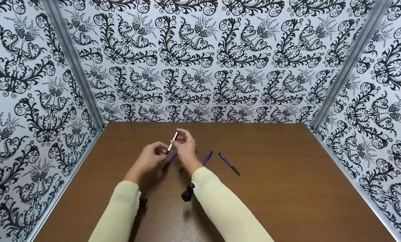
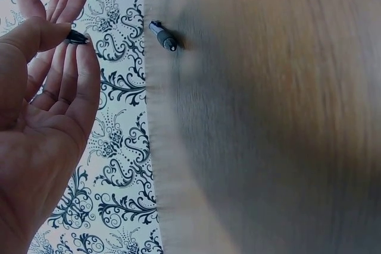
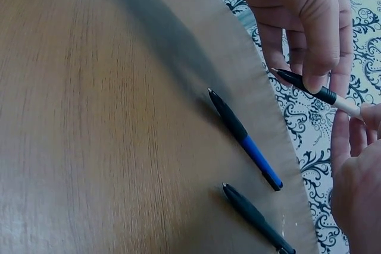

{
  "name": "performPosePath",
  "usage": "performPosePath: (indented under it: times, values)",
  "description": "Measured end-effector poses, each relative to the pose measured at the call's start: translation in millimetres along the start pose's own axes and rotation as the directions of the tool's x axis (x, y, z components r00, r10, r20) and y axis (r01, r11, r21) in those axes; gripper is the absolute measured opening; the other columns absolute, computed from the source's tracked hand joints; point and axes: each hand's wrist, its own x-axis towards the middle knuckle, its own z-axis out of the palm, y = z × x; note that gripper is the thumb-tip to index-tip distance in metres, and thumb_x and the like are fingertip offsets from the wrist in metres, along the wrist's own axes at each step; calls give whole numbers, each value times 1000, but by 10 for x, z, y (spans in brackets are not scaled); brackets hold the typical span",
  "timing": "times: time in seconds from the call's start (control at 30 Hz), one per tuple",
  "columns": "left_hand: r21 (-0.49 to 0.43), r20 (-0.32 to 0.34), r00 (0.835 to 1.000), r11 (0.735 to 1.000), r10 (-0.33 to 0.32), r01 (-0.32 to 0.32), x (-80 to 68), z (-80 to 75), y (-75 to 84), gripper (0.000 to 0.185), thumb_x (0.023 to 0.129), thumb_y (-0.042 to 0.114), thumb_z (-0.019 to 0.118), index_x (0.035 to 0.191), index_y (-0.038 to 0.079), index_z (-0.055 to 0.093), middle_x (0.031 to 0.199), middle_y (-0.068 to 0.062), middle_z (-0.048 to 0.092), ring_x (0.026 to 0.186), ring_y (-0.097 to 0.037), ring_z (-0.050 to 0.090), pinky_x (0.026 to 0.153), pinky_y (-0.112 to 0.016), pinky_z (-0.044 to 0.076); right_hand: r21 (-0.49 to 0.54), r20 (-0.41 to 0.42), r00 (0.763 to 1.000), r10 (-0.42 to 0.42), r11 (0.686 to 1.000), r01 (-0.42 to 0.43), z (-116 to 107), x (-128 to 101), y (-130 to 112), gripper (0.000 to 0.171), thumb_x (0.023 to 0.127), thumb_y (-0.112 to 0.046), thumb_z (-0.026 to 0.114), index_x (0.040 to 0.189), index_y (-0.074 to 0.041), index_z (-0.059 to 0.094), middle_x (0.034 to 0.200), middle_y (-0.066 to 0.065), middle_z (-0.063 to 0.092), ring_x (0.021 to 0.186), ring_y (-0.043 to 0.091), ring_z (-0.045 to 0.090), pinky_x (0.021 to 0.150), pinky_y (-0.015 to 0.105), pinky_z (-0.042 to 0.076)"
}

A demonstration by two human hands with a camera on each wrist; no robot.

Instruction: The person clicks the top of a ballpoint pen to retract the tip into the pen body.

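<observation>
We record bright, even light in the head view; soft shadows fall on the counter (image 1: 288, 188) beneath the forearms. Straight wall rails bow outward toward the frame edges. In the left wrist view the counter beyond the left hand (image 2: 41, 117) is motion-smeared, with a broad dark shadow. The right wrist view is sharper; one shadow band crosses the wood.

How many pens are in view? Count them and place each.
4. The left hand and right hand hold a white-and-black pen. Three purple pens lie on the table: one partly under the hands, two to their right. More may be hidden.
</observation>
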Motion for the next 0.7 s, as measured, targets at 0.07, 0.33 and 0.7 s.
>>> performPosePath:
  times: [0.07, 0.33, 0.7]
  values:
    - [14, -1, 1000, 1000, 11, -11, -5, -9, 7, 30, 92, -12, 67, 118, 0, 75, 104, -12, 71, 94, -24, 67, 84, -34, 55, -24, 4, 1000, 5, 1000, -5, -3, 1, -9, 53, 90, 18, 77, 138, -4, 68, 99, 11, 69, 85, 17, 69, 82, 44, 65]
    - [25, 9, 1000, 1000, -3, 3, -15, 1, 36, 32, 92, -11, 67, 121, 0, 75, 106, -12, 71, 96, -25, 67, 84, -33, 56, -63, 0, 1000, -1, 998, 1, -25, 7, -7, 58, 90, 17, 77, 143, -5, 64, 99, 9, 69, 88, 18, 70, 87, 50, 63]
    - [9, 16, 1000, 1000, -24, 24, -9, 6, 49, 32, 95, -11, 65, 123, 0, 75, 108, -13, 71, 97, -25, 67, 84, -33, 56, -76, -13, 1000, -13, 997, 12, -34, 33, 19, 60, 89, 16, 78, 144, -4, 65, 103, 13, 70, 93, 22, 71, 78, 28, 60]
